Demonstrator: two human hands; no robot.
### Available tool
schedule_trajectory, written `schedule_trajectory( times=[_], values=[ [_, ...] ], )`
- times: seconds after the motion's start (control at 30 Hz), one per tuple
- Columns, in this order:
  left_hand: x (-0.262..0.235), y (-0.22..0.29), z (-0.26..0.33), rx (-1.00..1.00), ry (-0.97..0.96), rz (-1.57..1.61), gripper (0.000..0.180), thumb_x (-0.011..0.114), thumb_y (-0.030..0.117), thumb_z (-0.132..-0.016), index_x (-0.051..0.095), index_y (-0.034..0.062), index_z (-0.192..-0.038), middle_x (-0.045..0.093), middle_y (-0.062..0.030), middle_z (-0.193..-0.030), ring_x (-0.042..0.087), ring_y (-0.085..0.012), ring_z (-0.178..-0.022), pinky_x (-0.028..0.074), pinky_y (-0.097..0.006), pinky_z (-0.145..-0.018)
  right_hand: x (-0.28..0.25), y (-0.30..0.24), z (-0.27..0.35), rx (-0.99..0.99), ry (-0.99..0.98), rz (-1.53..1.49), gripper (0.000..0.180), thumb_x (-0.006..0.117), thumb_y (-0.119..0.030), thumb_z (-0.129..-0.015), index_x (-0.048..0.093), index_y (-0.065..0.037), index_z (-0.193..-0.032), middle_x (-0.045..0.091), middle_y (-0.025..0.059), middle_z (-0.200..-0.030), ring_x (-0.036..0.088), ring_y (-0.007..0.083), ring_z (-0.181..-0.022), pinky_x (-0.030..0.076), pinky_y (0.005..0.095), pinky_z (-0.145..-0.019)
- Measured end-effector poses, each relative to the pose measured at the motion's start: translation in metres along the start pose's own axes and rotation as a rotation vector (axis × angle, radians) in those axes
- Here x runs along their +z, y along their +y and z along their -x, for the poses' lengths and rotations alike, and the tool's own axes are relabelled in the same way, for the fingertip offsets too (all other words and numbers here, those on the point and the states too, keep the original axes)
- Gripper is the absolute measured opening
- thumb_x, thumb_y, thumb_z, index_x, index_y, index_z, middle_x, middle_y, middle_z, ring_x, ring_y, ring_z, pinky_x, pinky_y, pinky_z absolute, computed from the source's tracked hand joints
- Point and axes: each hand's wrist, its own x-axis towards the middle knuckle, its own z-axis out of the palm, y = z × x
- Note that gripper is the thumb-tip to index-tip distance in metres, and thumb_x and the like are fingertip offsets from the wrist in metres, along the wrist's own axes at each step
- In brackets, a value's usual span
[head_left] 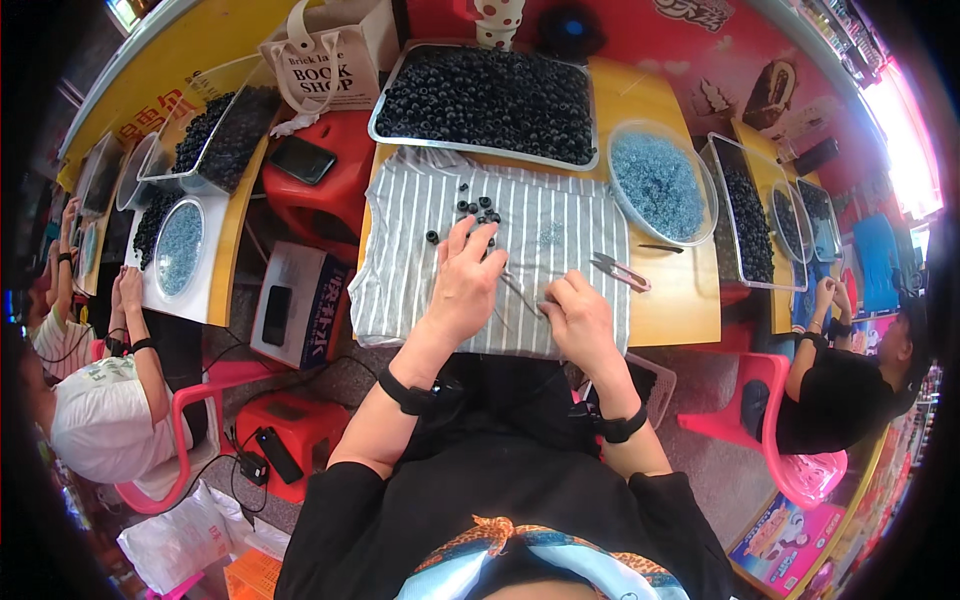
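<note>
My left hand (468, 280) reaches over a grey-and-white striped cloth (400, 270), fingers apart, with the fingertips at a small group of round black beads (484, 212). To its right, my right hand (582, 318) is closed in a pinch near the cloth's front edge. A thin dark strand-like piece (520, 295) slants between the hands and ends at the right fingertips; its exact kind is unclear. A few pale blue beads (550, 233) lie beyond the right hand. Thread snips (622, 272) rest at the cloth's right edge.
At the back stands a metal tray (488, 158) heaped with black beads. A round bowl (712, 215) of pale blue beads is on the right, with a thin dark tool (660, 248) before it. A red stool (320, 200) bears a phone (303, 160). People work at tables on both sides.
</note>
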Motion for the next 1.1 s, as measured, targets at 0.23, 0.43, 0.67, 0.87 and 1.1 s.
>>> schedule_trajectory(
  times=[0.23, 0.43, 0.67, 0.87, 1.1],
  values=[
    [0.006, -0.004, 0.001, 0.076, 0.077, 0.118, 0.026, 0.067, -0.007, -0.066, 0.057, 0.0004, -0.089, 0.057, -0.0159, -0.106, 0.049, -0.0389, -0.107, 0.043, -0.044, -0.091, 0.002, 0.007, 0.002, 0.069, 0.047, -0.143, 0.011, 0.067, 0.000, -0.078, 0.056, -0.001, -0.080, 0.055, 0.0127, -0.078, 0.059, 0.0321, -0.069, 0.045, 0.0400, -0.061],
    [-0.007, 0.004, 0.013, -0.259, 0.028, 0.765, 0.022, 0.072, -0.004, -0.075, 0.062, 0.0000, -0.094, 0.063, -0.0095, -0.094, 0.061, -0.0205, -0.085, 0.049, -0.031, -0.076, -0.001, -0.007, -0.001, 0.229, 0.073, -0.624, 0.007, 0.066, 0.003, -0.081, 0.060, 0.000, -0.082, 0.056, 0.0057, -0.075, 0.056, 0.0145, -0.064, 0.044, 0.0278, -0.059],
    [-0.018, 0.006, 0.016, -0.174, 0.037, 0.867, 0.019, 0.072, -0.004, -0.079, 0.069, -0.0011, -0.098, 0.065, -0.0060, -0.087, 0.063, -0.0145, -0.080, 0.051, -0.026, -0.071, 0.001, -0.027, -0.002, 0.342, 0.078, -1.125, 0.004, 0.064, 0.004, -0.088, 0.065, 0.001, -0.090, 0.060, -0.0002, -0.081, 0.056, 0.0053, -0.070, 0.044, 0.0208, -0.062],
    [-0.009, 0.009, 0.032, -0.450, -0.052, 1.356, 0.018, 0.075, -0.001, -0.079, 0.070, -0.0013, -0.096, 0.069, -0.0046, -0.087, 0.063, -0.0072, -0.077, 0.050, -0.021, -0.066, 0.005, -0.034, -0.001, 0.259, 0.042, -1.172, 0.004, 0.064, 0.004, -0.088, 0.066, 0.002, -0.091, 0.060, 0.0002, -0.082, 0.056, 0.0054, -0.071, 0.043, 0.0197, -0.062],
    [-0.012, 0.015, 0.040, -0.498, -0.216, 1.321, 0.012, 0.070, -0.004, -0.081, 0.069, -0.0028, -0.093, 0.068, -0.0044, -0.082, 0.064, -0.0078, -0.070, 0.051, -0.020, -0.061, 0.009, -0.025, 0.008, 0.175, -0.026, -0.976, 0.006, 0.065, 0.007, -0.083, 0.066, 0.002, -0.084, 0.059, 0.0029, -0.078, 0.053, 0.0059, -0.067, 0.042, 0.0221, -0.059]
  ],
)
